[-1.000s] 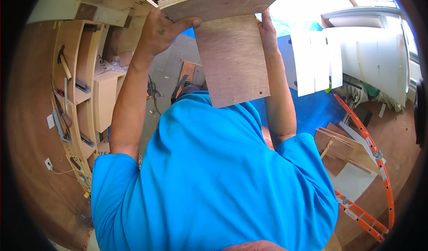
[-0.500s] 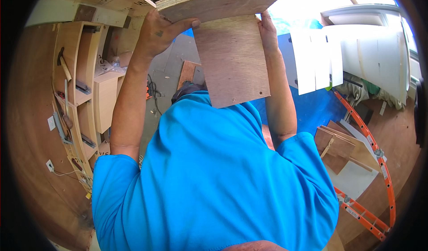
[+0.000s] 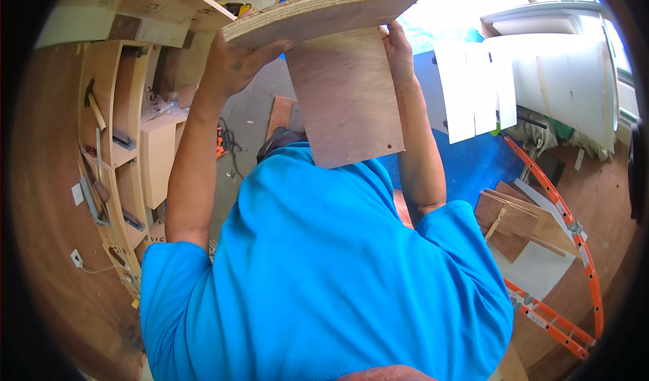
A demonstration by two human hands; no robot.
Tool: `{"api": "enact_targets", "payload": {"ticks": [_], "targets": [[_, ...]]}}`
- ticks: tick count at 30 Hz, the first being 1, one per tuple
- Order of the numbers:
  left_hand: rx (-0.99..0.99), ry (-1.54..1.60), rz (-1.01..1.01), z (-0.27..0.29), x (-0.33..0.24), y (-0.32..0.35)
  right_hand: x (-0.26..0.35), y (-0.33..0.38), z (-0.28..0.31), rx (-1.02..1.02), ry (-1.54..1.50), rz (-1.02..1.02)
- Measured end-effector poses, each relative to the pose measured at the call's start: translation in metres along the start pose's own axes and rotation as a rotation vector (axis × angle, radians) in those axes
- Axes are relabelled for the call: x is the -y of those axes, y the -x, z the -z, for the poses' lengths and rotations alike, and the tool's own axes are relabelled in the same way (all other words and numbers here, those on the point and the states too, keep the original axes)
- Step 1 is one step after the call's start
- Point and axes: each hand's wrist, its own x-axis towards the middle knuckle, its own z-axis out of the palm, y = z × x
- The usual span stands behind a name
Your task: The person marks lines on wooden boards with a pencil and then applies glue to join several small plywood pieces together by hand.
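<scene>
Because the thick-topped brown plywood piece [image 3: 348, 100] looked stiff and weighty, opposite sides seemed safest to hold; there the left hand [image 3: 233, 66] and right hand [image 3: 401, 51] had it in their grip, raised before the blue cloth shirt [image 3: 324, 266].

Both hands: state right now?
Left hand: holding left end of thick plywood board.
Right hand: at upper right edge of plywood panel; grip partly hidden.

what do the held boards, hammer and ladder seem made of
Boards: likely unfinished plywood; layered edge, dull brown grain. Hammer: pale handle, probably wood; dark head suggests metal. Ladder: bright orange, perhaps fibreglass or painted metal; hard to tell.
</scene>
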Motion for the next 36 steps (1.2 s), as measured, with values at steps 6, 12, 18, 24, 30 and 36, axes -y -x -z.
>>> {"api": "enact_targets", "payload": {"ticks": [6,12,18,24,30,36], "targets": [[-0.041,0.080,-0.005,-0.001,-0.010,0.000,-0.006,-0.009,0.014,0.013,0.108,0.114],[-0.013,-0.050,-0.063,0.006,-0.017,-0.005,0.004,-0.003,0.003,0.038,0.062,0.145],[-0.004,-0.122,-0.188,0.013,-0.012,-0.015,0.013,-0.009,0.004,0.166,0.291,0.253],[-0.053,-0.265,-0.460,0.018,-0.023,-0.024,0.014,-0.019,0.011,0.238,0.062,0.176],[-0.021,-0.225,-0.495,0.023,-0.035,-0.011,0.014,-0.017,0.022,0.463,-0.068,0.122],[-0.035,-0.299,-0.575,0.023,-0.047,-0.002,0.031,0.015,0.011,0.501,-0.065,0.099]]}}
